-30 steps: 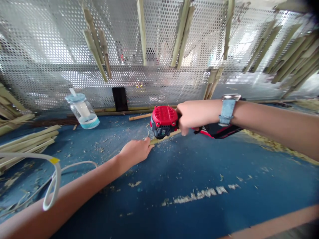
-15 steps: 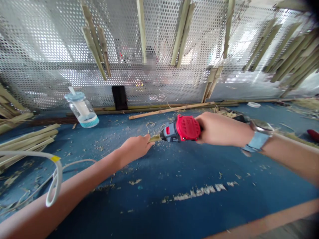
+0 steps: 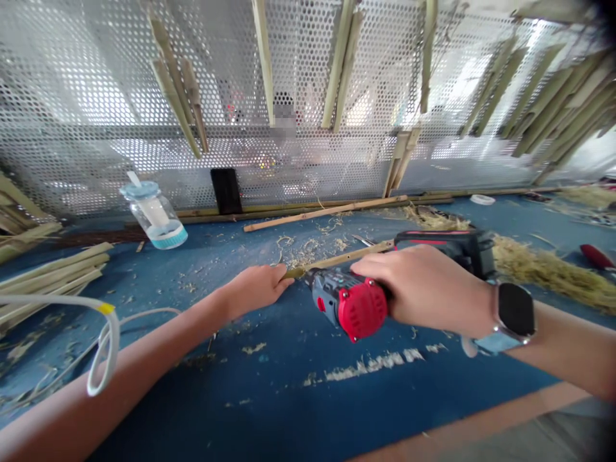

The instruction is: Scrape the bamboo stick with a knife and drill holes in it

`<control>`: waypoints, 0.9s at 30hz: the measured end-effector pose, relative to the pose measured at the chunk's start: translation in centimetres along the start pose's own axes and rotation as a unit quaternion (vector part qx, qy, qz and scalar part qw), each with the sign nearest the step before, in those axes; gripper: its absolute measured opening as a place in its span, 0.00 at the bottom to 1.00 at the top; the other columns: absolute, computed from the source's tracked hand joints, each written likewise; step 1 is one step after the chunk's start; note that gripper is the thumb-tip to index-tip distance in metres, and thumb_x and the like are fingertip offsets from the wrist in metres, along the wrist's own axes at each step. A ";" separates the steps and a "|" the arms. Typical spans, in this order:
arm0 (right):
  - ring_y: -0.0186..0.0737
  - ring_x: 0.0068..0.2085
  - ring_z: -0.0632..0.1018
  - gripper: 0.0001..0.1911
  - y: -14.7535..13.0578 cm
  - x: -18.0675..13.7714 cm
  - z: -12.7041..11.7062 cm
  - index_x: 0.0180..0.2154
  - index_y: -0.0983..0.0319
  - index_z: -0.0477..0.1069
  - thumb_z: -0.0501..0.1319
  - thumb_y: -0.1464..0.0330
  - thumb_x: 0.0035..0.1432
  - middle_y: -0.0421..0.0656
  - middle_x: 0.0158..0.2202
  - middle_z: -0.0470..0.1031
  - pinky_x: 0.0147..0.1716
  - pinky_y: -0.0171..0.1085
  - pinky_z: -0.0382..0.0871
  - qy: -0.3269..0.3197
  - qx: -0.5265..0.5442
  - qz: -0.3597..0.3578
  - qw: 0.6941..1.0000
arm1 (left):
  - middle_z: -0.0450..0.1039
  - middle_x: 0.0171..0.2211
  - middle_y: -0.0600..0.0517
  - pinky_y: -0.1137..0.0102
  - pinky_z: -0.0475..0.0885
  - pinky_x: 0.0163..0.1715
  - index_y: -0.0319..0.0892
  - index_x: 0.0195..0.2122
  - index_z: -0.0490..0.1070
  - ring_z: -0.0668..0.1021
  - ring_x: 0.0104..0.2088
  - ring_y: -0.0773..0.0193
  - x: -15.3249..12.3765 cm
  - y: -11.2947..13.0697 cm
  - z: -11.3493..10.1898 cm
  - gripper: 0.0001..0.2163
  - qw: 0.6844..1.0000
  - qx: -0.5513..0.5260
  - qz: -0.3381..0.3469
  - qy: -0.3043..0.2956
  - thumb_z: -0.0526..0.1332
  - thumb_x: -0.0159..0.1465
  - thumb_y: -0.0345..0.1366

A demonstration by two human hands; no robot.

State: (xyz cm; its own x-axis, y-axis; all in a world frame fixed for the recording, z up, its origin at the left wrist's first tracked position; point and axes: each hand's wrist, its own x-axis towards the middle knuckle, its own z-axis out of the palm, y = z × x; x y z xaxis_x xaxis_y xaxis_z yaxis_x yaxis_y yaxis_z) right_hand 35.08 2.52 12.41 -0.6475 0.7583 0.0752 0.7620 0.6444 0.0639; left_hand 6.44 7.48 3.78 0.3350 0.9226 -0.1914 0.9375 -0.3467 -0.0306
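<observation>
My right hand (image 3: pixel 423 282) is wrapped round the handle of a red and grey cordless drill (image 3: pixel 364 309), its black battery showing past my knuckles. The drill's nose points left and meets, or nearly meets, a short greenish bamboo piece (image 3: pixel 291 274). That piece is pinched between the thumb and fingers of my left hand (image 3: pixel 255 287). Behind the drill a pale bamboo strip (image 3: pixel 344 258) runs up to the right; whether it joins the pinched piece, I cannot tell. Pale shavings (image 3: pixel 308 250) lie scattered just beyond the drill tip.
A perforated metal panel (image 3: pixel 298 151) rises behind the blue worktop (image 3: pixel 231 391), with bamboo strips on it. A clear jar (image 3: pixel 156 215) and a black phone (image 3: pixel 226 191) stand at the back. Split bamboo (image 3: pixel 62 273) lies left, near a white cable (image 3: pixel 113 340); fibre (image 3: pixel 543 266) lies right.
The drill's rear has swung down and towards me, with my right wrist turning so the watch face shows. The pale strip behind it has come into view. My left hand has barely moved.
</observation>
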 end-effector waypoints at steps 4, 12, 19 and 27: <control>0.43 0.33 0.82 0.14 -0.1 -1.5 1.6 0.41 0.59 0.78 0.63 0.78 0.52 0.42 0.37 0.85 0.30 0.41 0.58 0.055 -0.082 -0.073 0.992 | 0.81 0.45 0.48 0.57 0.83 0.45 0.40 0.57 0.75 0.84 0.41 0.59 -0.2 0.3 -0.2 0.17 1.000 0.008 0.010 -0.003 0.62 0.76 0.49; 0.44 0.32 0.81 0.22 -2.9 -3.9 4.2 0.50 0.66 0.79 0.65 0.76 0.51 0.49 0.44 0.86 0.31 0.43 0.61 0.154 -0.186 -0.095 0.966 | 0.81 0.47 0.47 0.55 0.83 0.49 0.41 0.57 0.75 0.84 0.44 0.57 0.2 0.3 0.2 0.18 1.000 0.006 0.012 0.003 0.62 0.76 0.49; 0.40 0.26 0.77 0.14 -5.3 -3.5 3.5 0.43 0.61 0.74 0.60 0.77 0.54 0.44 0.40 0.81 0.26 0.43 0.49 -0.019 -0.044 0.051 0.998 | 0.80 0.49 0.46 0.54 0.82 0.50 0.41 0.57 0.75 0.84 0.46 0.56 0.3 0.3 0.5 0.18 1.000 0.002 0.006 0.009 0.63 0.76 0.49; 0.39 0.27 0.75 0.07 -4.1 -6.7 1.4 0.35 0.56 0.67 0.60 0.75 0.59 0.39 0.33 0.77 0.27 0.39 0.52 -0.055 0.088 0.140 0.985 | 0.80 0.50 0.46 0.53 0.82 0.51 0.40 0.56 0.76 0.83 0.47 0.55 0.5 -0.1 0.3 0.18 1.000 -0.017 -0.005 0.011 0.64 0.75 0.49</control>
State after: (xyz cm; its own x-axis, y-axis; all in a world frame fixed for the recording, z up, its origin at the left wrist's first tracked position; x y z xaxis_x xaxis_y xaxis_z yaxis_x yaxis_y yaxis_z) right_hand 36.25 -5.06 10.24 -0.4153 0.9086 -0.0439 0.9054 0.4081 -0.1172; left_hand 6.45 7.97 3.36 0.3276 0.9294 -0.1697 0.9432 -0.3322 0.0013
